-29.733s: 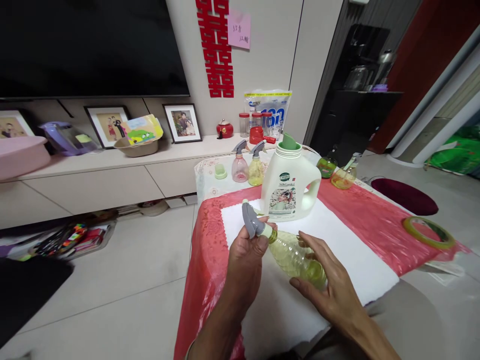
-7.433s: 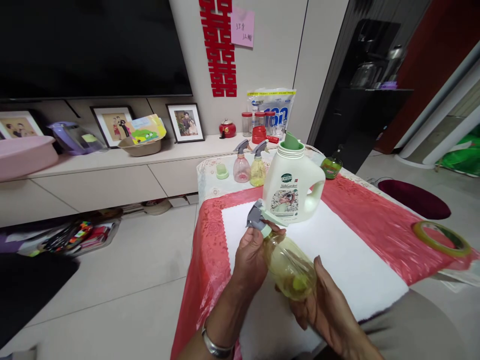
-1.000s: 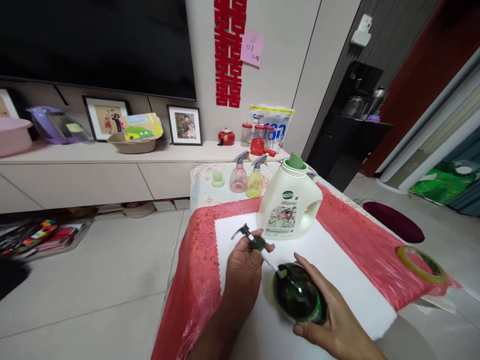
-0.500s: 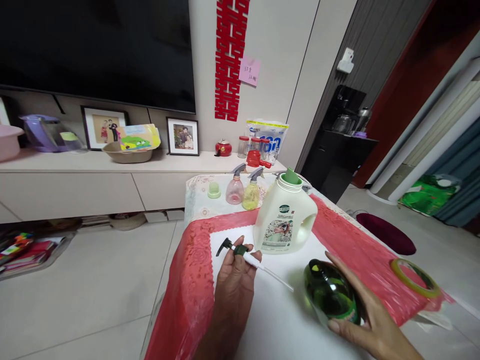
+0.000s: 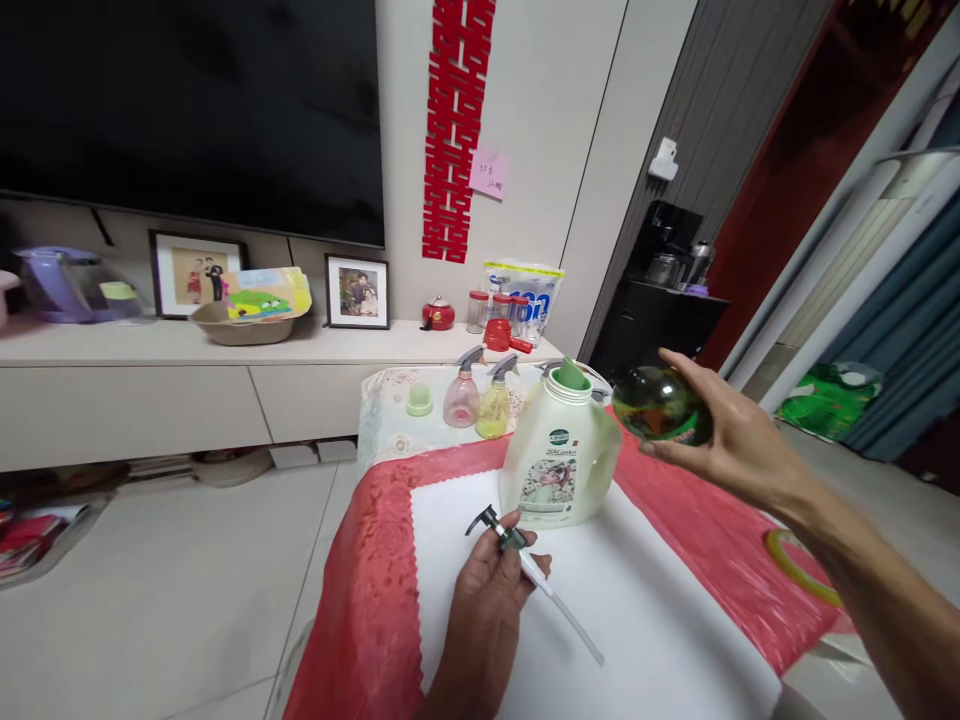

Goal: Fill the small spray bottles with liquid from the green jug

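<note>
My left hand (image 5: pixel 491 600) pinches a pump dispenser (image 5: pixel 514 541) with a dark green head and a long clear tube pointing down to the right. Raised at the right, my right hand (image 5: pixel 731 430) grips a dark green bottle (image 5: pixel 660 405), tilted almost onto its side with its mouth to the left, beside the big jug's handle. The pale green detergent jug (image 5: pixel 555 455) stands uncapped at the back of the white mat (image 5: pixel 630 590), its green inner spout showing. Its lower left side is near my left hand.
Behind the jug stand a pink spray bottle (image 5: pixel 461 398), a yellow spray bottle (image 5: pixel 493 405) and a green cap (image 5: pixel 419 399). A tape roll (image 5: pixel 799 568) lies on the red cloth (image 5: pixel 382 540) at the right. Beyond is a white cabinet (image 5: pixel 337 345) with picture frames.
My right hand has lifted the green bottle up toward the jug and tipped it further sideways. My left hand, still on the pump, has shifted slightly right and down in view.
</note>
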`<state>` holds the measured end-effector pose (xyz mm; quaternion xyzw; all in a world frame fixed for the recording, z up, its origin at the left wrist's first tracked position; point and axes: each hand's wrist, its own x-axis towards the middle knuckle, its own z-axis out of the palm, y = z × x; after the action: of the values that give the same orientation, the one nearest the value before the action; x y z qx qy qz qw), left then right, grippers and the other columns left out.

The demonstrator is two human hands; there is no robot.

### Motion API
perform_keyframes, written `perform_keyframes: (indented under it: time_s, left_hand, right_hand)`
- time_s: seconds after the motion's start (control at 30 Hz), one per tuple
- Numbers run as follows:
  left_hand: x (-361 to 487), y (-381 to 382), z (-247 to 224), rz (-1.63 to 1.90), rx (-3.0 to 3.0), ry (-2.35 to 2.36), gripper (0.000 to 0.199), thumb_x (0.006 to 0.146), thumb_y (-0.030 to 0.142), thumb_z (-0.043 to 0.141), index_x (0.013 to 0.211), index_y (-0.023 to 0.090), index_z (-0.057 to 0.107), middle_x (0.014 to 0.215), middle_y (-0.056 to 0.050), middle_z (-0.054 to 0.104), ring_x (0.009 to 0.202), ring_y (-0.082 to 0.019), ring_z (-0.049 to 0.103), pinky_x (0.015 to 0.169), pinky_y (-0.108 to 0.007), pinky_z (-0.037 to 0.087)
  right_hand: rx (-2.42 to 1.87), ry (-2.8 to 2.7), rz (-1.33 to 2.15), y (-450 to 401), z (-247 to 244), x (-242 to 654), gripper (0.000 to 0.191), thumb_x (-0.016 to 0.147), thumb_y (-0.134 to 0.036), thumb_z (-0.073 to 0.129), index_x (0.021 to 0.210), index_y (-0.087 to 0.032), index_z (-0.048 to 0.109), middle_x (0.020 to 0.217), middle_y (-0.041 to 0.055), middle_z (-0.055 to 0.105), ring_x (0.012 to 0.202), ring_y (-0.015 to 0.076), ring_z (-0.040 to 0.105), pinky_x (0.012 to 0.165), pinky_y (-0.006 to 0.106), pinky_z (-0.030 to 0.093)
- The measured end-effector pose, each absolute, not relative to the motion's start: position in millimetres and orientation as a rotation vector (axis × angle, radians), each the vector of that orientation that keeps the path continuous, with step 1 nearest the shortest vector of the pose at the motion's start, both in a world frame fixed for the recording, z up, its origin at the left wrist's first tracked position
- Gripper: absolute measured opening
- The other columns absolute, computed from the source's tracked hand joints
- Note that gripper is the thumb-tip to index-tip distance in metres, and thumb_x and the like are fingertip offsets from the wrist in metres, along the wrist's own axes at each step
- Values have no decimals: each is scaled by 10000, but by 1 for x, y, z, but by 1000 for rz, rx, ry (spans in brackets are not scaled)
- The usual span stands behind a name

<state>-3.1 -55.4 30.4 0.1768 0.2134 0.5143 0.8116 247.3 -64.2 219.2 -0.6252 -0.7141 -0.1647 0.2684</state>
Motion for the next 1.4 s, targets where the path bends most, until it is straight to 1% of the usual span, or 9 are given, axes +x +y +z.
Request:
perform_keyframes:
  time_s: [0.13, 0.23, 0.33, 0.47, 0.57, 0.83, 1.0, 1.17, 1.4]
  left_hand:
    - [-2, -56, 31, 1082, 347, 467, 512, 612, 361, 937, 1060, 194, 754, 950, -37, 677, 818, -184, 678, 895, -371, 532]
    - [-2, -55, 30, 1068, 344, 476, 541, 585, 388, 948, 1052, 192, 758, 934, -39, 682, 815, -186, 678, 888, -370, 534]
    - [-1, -54, 29, 1059, 337, 483, 568, 562, 392, 959, 1054, 192, 758, 930, -43, 689, 814, -188, 679, 883, -371, 535]
    - [-1, -54, 29, 1056, 330, 479, 572, 557, 394, 960, 1053, 194, 758, 931, -43, 692, 803, -187, 679, 881, -373, 535]
    - [-1, -55, 28, 1052, 331, 476, 566, 555, 394, 961, 1045, 194, 762, 928, -42, 690, 797, -186, 677, 874, -372, 536]
    - [-1, -53, 27, 1054, 338, 464, 541, 568, 395, 956, 1037, 199, 769, 933, -42, 680, 801, -179, 664, 853, -359, 535]
    - [-1, -54, 28, 1046, 337, 462, 539, 572, 396, 953, 1035, 189, 768, 935, -45, 675, 820, -186, 661, 846, -354, 530]
    - [-2, -54, 27, 1043, 324, 446, 531, 581, 382, 950, 1037, 183, 763, 932, -44, 677, 806, -195, 673, 878, -380, 522]
    - [-2, -54, 29, 1037, 323, 453, 565, 568, 385, 956, 1054, 180, 756, 940, -53, 684, 803, -189, 667, 898, -394, 526]
  right_hand:
    - [-1690, -2107, -629, -43, 239, 253, 904, 813, -550, 671, 1563, -210, 298, 1356, 124, 516, 1182, 301, 533, 959, 444, 511]
    - [-1719, -2202, -728, -32, 248, 256, 894, 808, -498, 663, 1568, -217, 286, 1377, 127, 484, 1182, 306, 510, 945, 455, 509]
    - [-1733, -2271, -783, -23, 255, 255, 898, 803, -486, 658, 1571, -217, 280, 1334, 134, 494, 1137, 302, 516, 907, 452, 515]
    - [-1737, -2337, -827, -18, 262, 249, 856, 822, -472, 625, 1564, -215, 287, 1344, 137, 486, 1138, 303, 509, 901, 447, 506]
    - [-1747, -2374, -874, -16, 267, 243, 845, 815, -446, 620, 1560, -226, 287, 1371, 131, 476, 1136, 301, 506, 868, 429, 505]
    - [-1753, -2445, -1083, -10, 276, 233, 798, 799, -369, 591, 1537, -239, 317, 1400, 117, 469, 1173, 307, 492, 813, 398, 475]
    - [-1706, -2487, -1188, -9, 282, 230, 771, 815, -347, 596, 1529, -276, 312, 1393, 98, 481, 1153, 288, 498, 820, 391, 442]
    - [-1630, -2518, -1261, -7, 284, 229, 753, 829, -339, 600, 1519, -298, 304, 1377, 102, 498, 1146, 289, 502, 823, 378, 397]
    - [-1595, -2546, -1355, -7, 287, 224, 718, 852, -287, 597, 1512, -295, 315, 1364, 90, 511, 1173, 279, 489, 849, 377, 364]
